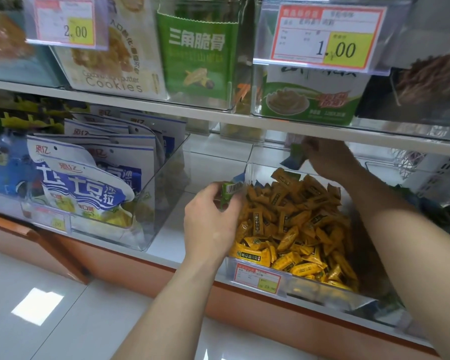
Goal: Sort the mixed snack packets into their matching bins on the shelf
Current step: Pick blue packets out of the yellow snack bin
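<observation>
A clear bin (247,275) on the lower shelf is heaped with several small orange-yellow snack packets (294,229). My left hand (213,219) is at the bin's left wall and grips a few small packets (230,189), green ones with a barcode and a blue one sticking up. My right hand (327,159) reaches deep over the back of the bin, under the upper shelf. It pinches a dark green and blue packet (294,158) held above the pile.
A clear bin (151,193) of white-and-blue pouches stands to the left. The upper shelf (218,116) carries clear bins with cookie, green and white boxes and hanging price tags. More bins lie to the right. The white floor (50,307) is below.
</observation>
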